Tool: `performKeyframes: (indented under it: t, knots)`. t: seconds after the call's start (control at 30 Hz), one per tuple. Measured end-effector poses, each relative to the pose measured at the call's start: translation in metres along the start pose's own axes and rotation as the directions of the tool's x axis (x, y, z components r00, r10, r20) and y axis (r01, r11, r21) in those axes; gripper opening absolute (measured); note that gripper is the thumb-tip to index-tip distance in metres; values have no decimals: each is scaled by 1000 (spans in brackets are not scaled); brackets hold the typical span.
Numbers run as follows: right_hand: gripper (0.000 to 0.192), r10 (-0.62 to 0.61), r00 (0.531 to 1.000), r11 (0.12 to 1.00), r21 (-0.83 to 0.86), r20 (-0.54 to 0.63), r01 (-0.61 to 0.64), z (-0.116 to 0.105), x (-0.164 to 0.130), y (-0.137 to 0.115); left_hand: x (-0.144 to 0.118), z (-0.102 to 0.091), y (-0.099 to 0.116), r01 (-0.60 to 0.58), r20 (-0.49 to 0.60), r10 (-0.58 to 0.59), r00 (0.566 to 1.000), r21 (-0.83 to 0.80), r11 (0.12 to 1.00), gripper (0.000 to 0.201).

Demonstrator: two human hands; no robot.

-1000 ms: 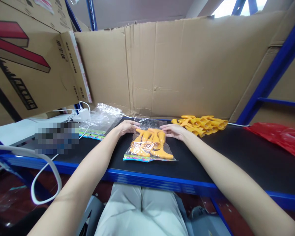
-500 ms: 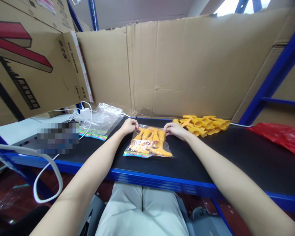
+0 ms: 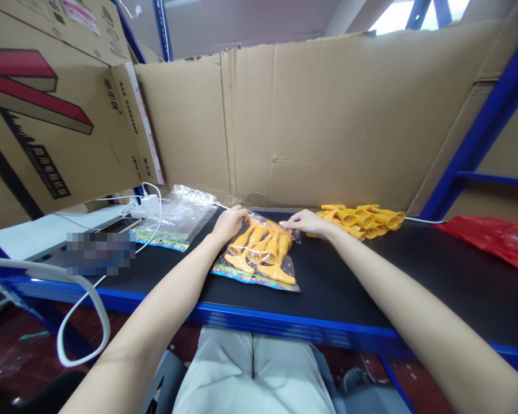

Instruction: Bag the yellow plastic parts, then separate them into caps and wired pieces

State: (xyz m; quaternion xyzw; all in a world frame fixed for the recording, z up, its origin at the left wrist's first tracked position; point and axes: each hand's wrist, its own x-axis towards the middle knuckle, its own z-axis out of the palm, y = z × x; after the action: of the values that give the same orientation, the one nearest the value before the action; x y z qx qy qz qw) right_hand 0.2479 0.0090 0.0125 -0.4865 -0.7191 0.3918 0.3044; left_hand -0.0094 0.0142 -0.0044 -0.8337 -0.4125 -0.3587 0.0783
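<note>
- Plastic pieces, yellow-orange with flared ends [image 3: 270, 248], fill a clear plastic bag [image 3: 254, 278] with a colourful printed strip, centred on the black tabletop [image 3: 336, 282].
- From afar I judge this bag loaded; whether it is sealed I cannot tell. Loose matching pieces [image 3: 365, 218] lie far right, flat clear plastic packaging [image 3: 185, 213] far left.
- The bag bulges, glossy and creased, its strip toward the near edge.
- My left hand [image 3: 229, 223] pinches its far left corner; my right hand [image 3: 308, 223] touches its far right side, whether clamped I cannot tell.
</note>
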Motion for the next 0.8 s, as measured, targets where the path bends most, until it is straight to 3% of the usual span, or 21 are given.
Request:
performKeyframes:
  t: [0.1, 0.17, 0.23, 0.3, 0.37, 0.4, 0.53, 0.67, 0.73, 0.77, 0.8]
  knots:
    - [32, -41, 999, 999, -10, 3, 41, 6, 15, -14, 0, 0, 1, -10, -23, 10, 1000, 8, 1000, 28]
    - [39, -11, 992, 999, 38, 127, 6, 10, 21, -26, 0, -1, 2, -12, -57, 13, 998, 13, 1000, 28]
    - [40, 60, 942, 992, 88, 331, -94, 13, 25, -37, -1, -3, 4, -3, -103, 4, 995, 12, 1000, 29]
    - [40, 123, 855, 969, 126, 504, -213, 18, 25, -45, -1, -5, 5, 7, -142, -6, 990, 6, 1000, 29]
    - [40, 150, 796, 946, 149, 586, -288, 24, 25, -48, -1, -7, 8, 5, -151, -5, 988, -2, 1000, 29]
    - [40, 146, 793, 942, 162, 592, -295, 27, 24, -49, -1, -8, 9, -1, -145, 0, 989, -7, 1000, 29]
    - [37, 86, 873, 935, 264, 481, -237, 27, 17, -45, 3, -12, 12, -8, -186, -4, 983, -63, 998, 25]
    - [31, 74, 954, 886, 420, 291, -197, -11, -2, -38, 4, -16, 7, 56, -319, -96, 943, -131, 990, 26]
    - [26, 66, 996, 853, 514, 60, -88, -42, -17, -31, 4, -17, 2, 84, -325, -125, 937, -138, 987, 27]
    - [24, 79, 993, 849, 527, -93, -18, -60, -25, -26, 3, -16, 0, 96, -314, -137, 939, -140, 985, 27]
    - [21, 87, 958, 860, 506, -272, 66, -78, -33, -20, 3, -15, -1, 109, -298, -148, 943, -144, 984, 27]
